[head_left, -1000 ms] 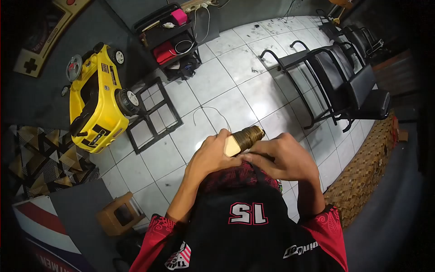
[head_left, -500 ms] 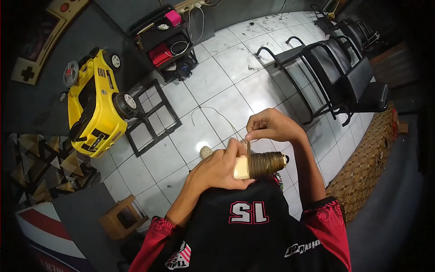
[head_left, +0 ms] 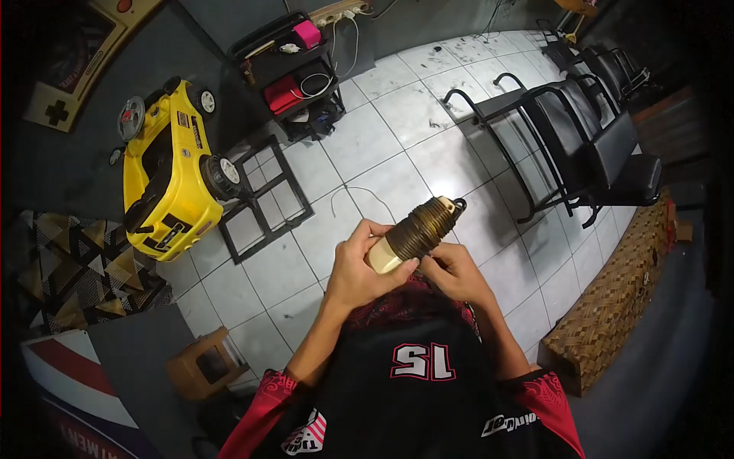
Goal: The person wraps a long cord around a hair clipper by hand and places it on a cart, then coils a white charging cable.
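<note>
A cream-coloured handle point(head_left: 384, 256) wrapped in coils of brown cord point(head_left: 419, 228) is tilted up to the right in front of my body. My left hand point(head_left: 359, 264) grips its cream lower end, fingers wrapped round it. Below the coils on the right, my right hand point(head_left: 456, 271) has its thumb and fingers pressed together close against the wrapped part; whatever is between them is too small to make out. A dark loop sits at the tip of the wrapped piece. A thin cord point(head_left: 359, 187) curves over the tiled floor beyond it.
A yellow toy car point(head_left: 164, 176) and a black metal frame point(head_left: 267, 195) are on the left. A black cart point(head_left: 287, 69) stands behind them. Black chairs point(head_left: 569, 126) and a woven mat point(head_left: 612, 306) lie to the right. A cardboard box point(head_left: 199, 367) is at lower left.
The wrapped piece has turned from level to tilted up and right. My right hand has come down from above it to its lower right side. The view has shifted slightly.
</note>
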Demonstrator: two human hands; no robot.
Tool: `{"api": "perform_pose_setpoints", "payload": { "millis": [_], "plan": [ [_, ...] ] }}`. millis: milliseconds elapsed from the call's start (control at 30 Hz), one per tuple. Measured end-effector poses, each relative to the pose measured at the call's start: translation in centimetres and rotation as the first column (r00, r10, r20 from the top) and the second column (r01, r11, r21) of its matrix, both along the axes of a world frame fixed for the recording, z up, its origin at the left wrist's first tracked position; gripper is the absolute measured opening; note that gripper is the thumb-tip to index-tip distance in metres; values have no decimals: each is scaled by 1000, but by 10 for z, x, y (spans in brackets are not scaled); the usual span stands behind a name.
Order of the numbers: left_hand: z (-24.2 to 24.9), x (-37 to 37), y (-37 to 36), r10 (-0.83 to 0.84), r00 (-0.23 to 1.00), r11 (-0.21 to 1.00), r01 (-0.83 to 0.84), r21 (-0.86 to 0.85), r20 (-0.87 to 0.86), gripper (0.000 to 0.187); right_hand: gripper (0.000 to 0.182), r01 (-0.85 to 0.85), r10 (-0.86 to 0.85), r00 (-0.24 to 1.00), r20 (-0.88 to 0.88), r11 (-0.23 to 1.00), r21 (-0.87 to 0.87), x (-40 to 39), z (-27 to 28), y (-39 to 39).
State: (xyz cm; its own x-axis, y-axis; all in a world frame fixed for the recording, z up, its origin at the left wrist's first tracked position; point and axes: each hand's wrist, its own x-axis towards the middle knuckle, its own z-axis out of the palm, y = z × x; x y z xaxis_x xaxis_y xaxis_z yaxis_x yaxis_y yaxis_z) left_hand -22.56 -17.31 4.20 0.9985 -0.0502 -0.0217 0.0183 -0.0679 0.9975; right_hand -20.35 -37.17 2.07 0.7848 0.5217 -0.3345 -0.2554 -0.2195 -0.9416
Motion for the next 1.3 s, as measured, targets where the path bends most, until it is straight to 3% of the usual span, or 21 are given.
{"api": "perform_pose_setpoints", "payload": {
  "millis": [67,167,267,333,367,500,533,600,633,700,767,833,900,967,1067,1133,1167,1233,1267,1300],
  "plan": [
    [6,1,-6,7,1000,998,-5,65,-27,46,17,21,26,909,416,994,-107,1,28,5],
    [6,4,-11,27,999,988,-20,154,-40,48,18,-17,106,914,393,975,-223,1,26,4],
    [22,9,-4,-57,982,962,101,252,-177,54,13,7,46,906,422,993,-122,-7,19,6],
    [25,6,2,-250,967,887,209,411,47,54,12,63,-16,902,431,993,-95,-11,7,9],
    [24,4,1,-246,968,887,205,414,47,54,10,121,-80,892,445,991,-64,-11,3,11],
    [13,-9,-5,-109,991,926,131,353,-82,57,7,71,-30,845,534,996,-56,-3,14,16],
    [14,-8,-4,-77,992,952,103,287,-100,57,7,69,-29,844,535,996,-55,-1,16,17],
    [13,-6,0,-10,991,995,22,96,-130,59,6,92,13,897,442,972,-214,2,23,19],
    [2,1,6,-24,947,901,-118,417,319,56,6,90,14,897,443,973,-212,3,25,19],
    [7,-4,13,20,998,1000,-19,19,-54,53,6,141,-74,959,273,962,-233,6,27,20],
    [11,-3,24,36,998,999,-36,0,-53,51,11,123,-48,954,296,962,-243,5,20,15],
    [15,-3,32,52,997,998,-53,-21,-55,50,12,246,-88,712,697,961,-130,3,-1,12],
    [17,-4,39,93,977,978,-125,-165,-190,48,11,297,-119,694,710,946,-132,3,-7,8],
    [6,-5,46,110,977,971,-145,-191,-182,47,11,350,-152,674,723,928,-131,4,-7,8],
    [3,-5,49,49,965,871,-167,-462,-256,49,10,372,-180,733,656,914,-165,6,5,7],
    [1,-6,50,54,973,887,-150,-436,-226,50,9,311,-229,889,397,937,-156,6,22,6],
    [-1,-6,51,55,979,904,-132,-407,-195,50,9,308,-226,890,396,939,-156,7,30,3],
    [-3,-5,54,19,980,925,-92,-369,-196,49,14,103,12,923,386,955,-277,8,44,-7],
    [-2,-4,53,24,979,886,-114,-450,-201,49,14,108,8,922,386,954,-279,7,49,-8],
    [-2,-3,52,27,978,840,-134,-526,-207,48,17,61,-18,958,285,988,-141,6,54,-9]
  ]
}}
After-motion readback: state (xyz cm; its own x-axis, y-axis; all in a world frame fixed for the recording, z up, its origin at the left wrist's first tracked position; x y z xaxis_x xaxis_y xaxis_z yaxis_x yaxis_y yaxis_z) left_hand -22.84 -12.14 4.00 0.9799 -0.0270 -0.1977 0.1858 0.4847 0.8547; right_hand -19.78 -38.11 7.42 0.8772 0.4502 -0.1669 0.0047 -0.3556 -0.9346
